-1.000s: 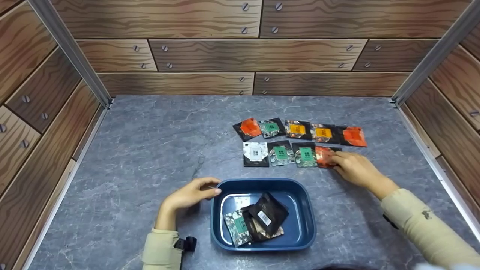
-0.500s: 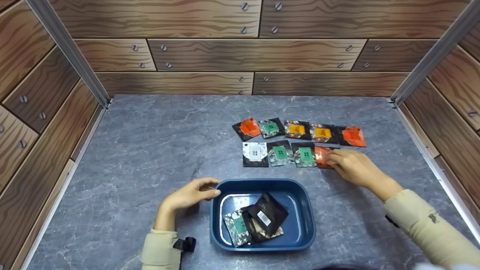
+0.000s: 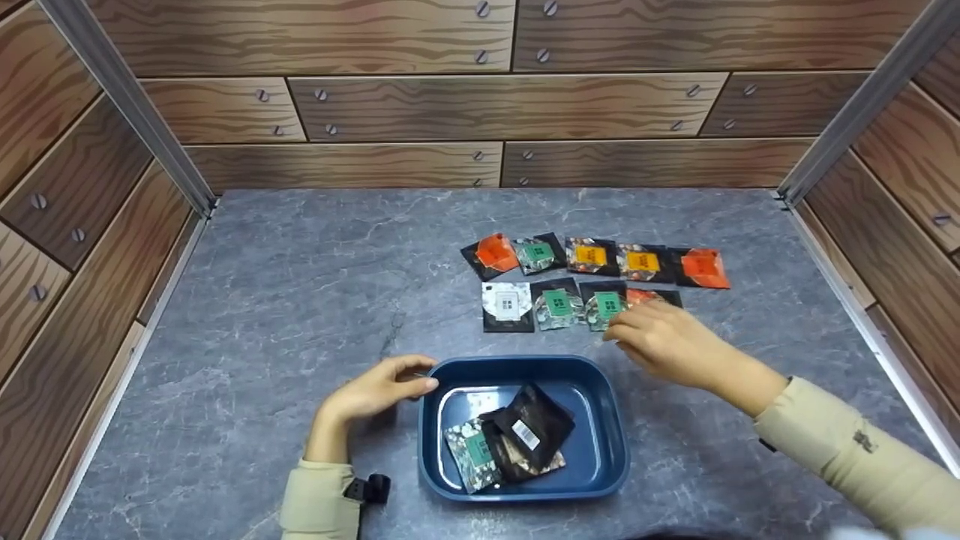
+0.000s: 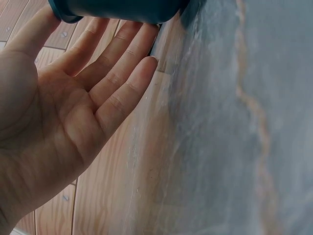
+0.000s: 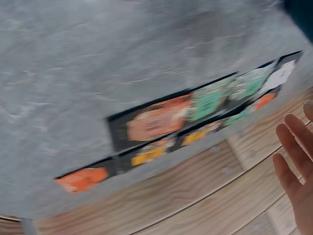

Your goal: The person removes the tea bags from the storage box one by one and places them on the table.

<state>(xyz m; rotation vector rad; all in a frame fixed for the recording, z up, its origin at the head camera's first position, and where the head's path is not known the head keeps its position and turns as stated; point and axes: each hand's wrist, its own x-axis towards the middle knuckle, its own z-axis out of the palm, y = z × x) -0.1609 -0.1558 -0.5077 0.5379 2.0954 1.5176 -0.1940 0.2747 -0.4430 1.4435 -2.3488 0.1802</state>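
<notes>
My left hand (image 3: 379,388) rests at the left side of a dark blue plastic bin (image 3: 622,442). In the left wrist view its fingers are fairly straight against the bin's outer wall, with the thumb at the rim. Inside the bin lie several flat sachets, among them a green-labelled sachet (image 3: 474,454) and a black sachet (image 3: 546,420) with a white barcode. My right hand (image 3: 667,345) hovers between the bin and the front sachet row, partly hiding an orange sachet (image 3: 660,298). Nothing shows between its fingers (image 5: 286,181), which look straight in the right wrist view.
The front row also has a white sachet (image 3: 507,306) and two green-labelled sachets. Behind it runs a row with orange, green and yellow labels, ending at an orange sachet (image 3: 703,268). Wood-patterned walls (image 3: 390,109) enclose the grey marbled table (image 3: 300,285).
My right hand has left the orange sachet at the front row's right end and moved left and nearer to me. The left hand has stayed at the bin.
</notes>
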